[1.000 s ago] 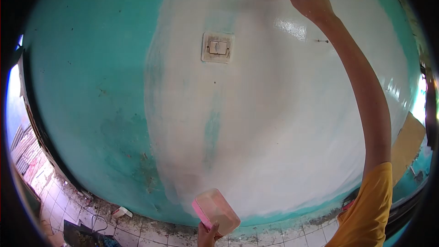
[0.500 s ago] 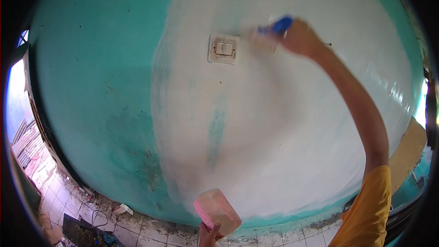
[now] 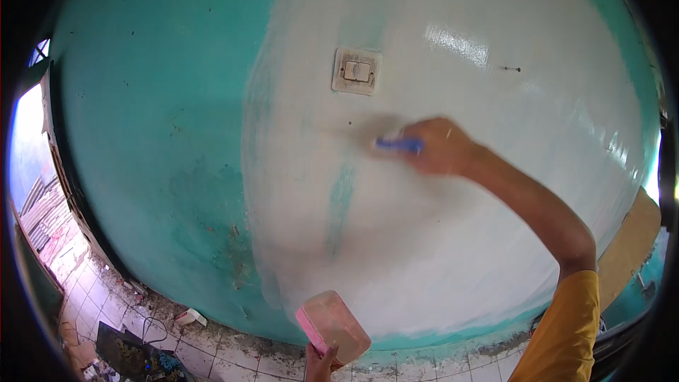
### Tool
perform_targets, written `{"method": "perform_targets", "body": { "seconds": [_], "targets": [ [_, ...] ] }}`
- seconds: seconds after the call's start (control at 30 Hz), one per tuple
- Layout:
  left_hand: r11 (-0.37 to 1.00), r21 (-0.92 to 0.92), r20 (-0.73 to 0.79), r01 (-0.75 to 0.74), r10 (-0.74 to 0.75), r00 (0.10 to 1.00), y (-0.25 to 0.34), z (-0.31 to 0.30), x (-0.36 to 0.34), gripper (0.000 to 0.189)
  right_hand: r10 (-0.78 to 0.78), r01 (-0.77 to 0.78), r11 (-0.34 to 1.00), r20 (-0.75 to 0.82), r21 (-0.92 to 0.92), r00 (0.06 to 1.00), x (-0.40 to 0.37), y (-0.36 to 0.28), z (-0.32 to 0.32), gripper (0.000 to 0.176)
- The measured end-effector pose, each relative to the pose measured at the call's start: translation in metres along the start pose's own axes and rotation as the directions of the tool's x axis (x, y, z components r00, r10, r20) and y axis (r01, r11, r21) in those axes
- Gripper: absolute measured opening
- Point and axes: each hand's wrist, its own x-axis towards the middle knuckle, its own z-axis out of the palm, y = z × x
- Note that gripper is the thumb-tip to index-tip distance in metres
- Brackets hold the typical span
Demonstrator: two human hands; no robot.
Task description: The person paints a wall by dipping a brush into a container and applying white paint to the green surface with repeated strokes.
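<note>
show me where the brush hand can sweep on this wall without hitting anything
Open wall: the white stretch between the right hand with its blue brush and the pink container in the left hand, and the teal area left of it. Tight: the light switch sits just above the brush; the tiled floor below is littered.

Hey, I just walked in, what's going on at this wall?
A person in a yellow sleeve is brushing white paint over a turquoise plaster wall. The right hand presses a blue-handled brush to the wall, just below a grimy white light switch. The left hand holds a pink plastic tub low, near the tiled floor. White covers the middle and right; a turquoise streak shows through under the switch.
</note>
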Motion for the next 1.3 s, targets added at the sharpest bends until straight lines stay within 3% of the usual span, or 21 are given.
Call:
{"method": "perform_targets", "body": {
  "seconds": [0.1,0.17,0.23,0.27,0.3,0.37,0.4,0.47,0.53,0.63,0.67,0.73,0.77,0.8,0.9,0.97,1.0,1.07,1.17,1.23,1.3],
  "targets": [
    [1.0,-0.011,-0.034,0.021,-0.022,0.999,0.007,0.004,-0.006,0.074,0.374,-0.373,0.927,-0.141,0.038,0.917,0.045,0.033,-0.071,0.044],
    [1.0,-0.017,-0.013,0.017,-0.017,1.0,0.003,0.001,-0.003,0.072,0.189,-0.287,0.945,-0.453,-0.158,0.871,0.069,0.085,-0.1,0.053],
    [0.999,-0.03,0.004,0.015,-0.015,1.0,-0.009,-0.002,0.002,0.071,0.112,-0.352,0.897,-0.635,-0.266,0.764,0.083,0.099,-0.123,0.049],
    [0.998,-0.033,0.006,0.045,-0.045,0.999,-0.016,-0.005,0.008,0.07,0.102,-0.384,0.871,-0.653,-0.306,0.75,0.083,0.097,-0.121,0.038],
    [0.997,-0.035,0.008,0.073,-0.073,0.997,-0.02,-0.007,0.009,0.07,0.103,-0.384,0.872,-0.652,-0.305,0.751,0.079,0.09,-0.11,0.038],
    [1.0,-0.014,0.02,0.011,-0.011,1.0,-0.014,0.0,0.004,0.07,0.037,-0.19,0.943,-0.484,-0.272,0.875,0.061,0.066,-0.067,0.021],
    [0.999,0.005,0.031,-0.05,0.05,0.998,-0.01,0.004,0.001,0.07,0.07,-0.167,0.929,-0.285,-0.33,0.956,0.046,0.042,-0.045,0.019],
    [0.998,-0.054,0.047,-0.04,0.043,0.998,-0.001,0.01,-0.003,0.063,-0.136,0.106,0.979,-0.167,-0.175,0.977,0.013,0.011,-0.001,0.033],
    [0.994,-0.105,0.065,-0.025,0.032,0.997,-0.006,0.009,-0.004,0.057,-0.061,0.066,0.996,0.081,-0.067,0.995,-0.004,-0.015,0.012,0.019],
    [0.998,0.027,-0.032,-0.06,0.061,0.998,-0.036,-0.001,0.019,0.071,0.073,-0.073,0.991,0.004,0.112,0.997,0.014,0.009,-0.009,0.036],
    [0.999,0.0,-0.008,-0.045,0.045,0.999,-0.045,-0.007,0.024,0.071,0.194,-0.194,0.976,0.013,0.097,0.981,0.029,0.016,-0.038,0.057],
    [0.999,-0.022,0.017,-0.031,0.031,0.999,-0.046,-0.01,0.027,0.07,0.365,-0.364,0.931,-0.065,0.027,0.929,0.063,0.056,-0.076,0.067],
    [1.0,0.017,-0.011,0.002,-0.002,1.0,-0.043,-0.007,0.025,0.069,0.306,-0.327,0.944,-0.247,-0.048,0.92,0.076,0.078,-0.094,0.068],
    [0.998,0.054,-0.041,0.037,-0.035,0.999,-0.04,-0.004,0.02,0.068,0.12,-0.262,0.925,-0.44,-0.276,0.89,0.089,0.1,-0.109,0.065],
    [0.999,-0.027,-0.038,0.022,-0.023,0.999,0.017,0.027,-0.021,0.062,-0.047,-0.28,0.887,-0.675,-0.367,0.736,0.1,0.117,-0.136,0.033],
    [0.999,-0.047,-0.029,0.021,-0.023,0.999,-0.011,0.014,-0.008,0.059,0.052,-0.303,0.91,-0.646,-0.283,0.761,0.088,0.085,-0.122,0.028],
    [0.997,-0.07,-0.021,0.02,-0.021,1.0,-0.024,0.009,-0.002,0.056,0.133,-0.307,0.906,-0.493,-0.291,0.86,0.08,0.079,-0.102,0.024],
    [0.998,-0.065,0.008,-0.027,0.028,1.0,-0.029,0.006,0.003,0.056,0.027,-0.136,0.932,-0.31,-0.335,0.95,0.049,0.047,-0.049,0.019],
    [0.999,-0.033,0.026,-0.044,0.045,0.999,-0.038,-0.002,0.013,0.057,0.0,0.01,0.994,0.085,-0.11,0.996,0.007,-0.002,-0.012,0.023],
    [1.0,-0.002,0.021,-0.019,0.019,1.0,-0.045,-0.005,0.021,0.06,-0.015,0.015,1.0,0.023,0.017,1.0,0.009,0.003,-0.017,0.026],
    [0.991,-0.031,0.027,-0.13,0.13,0.991,-0.051,-0.004,0.028,0.067,0.141,-0.146,0.988,-0.091,-0.05,0.986,0.033,0.022,-0.051,0.044]
  ]
}}
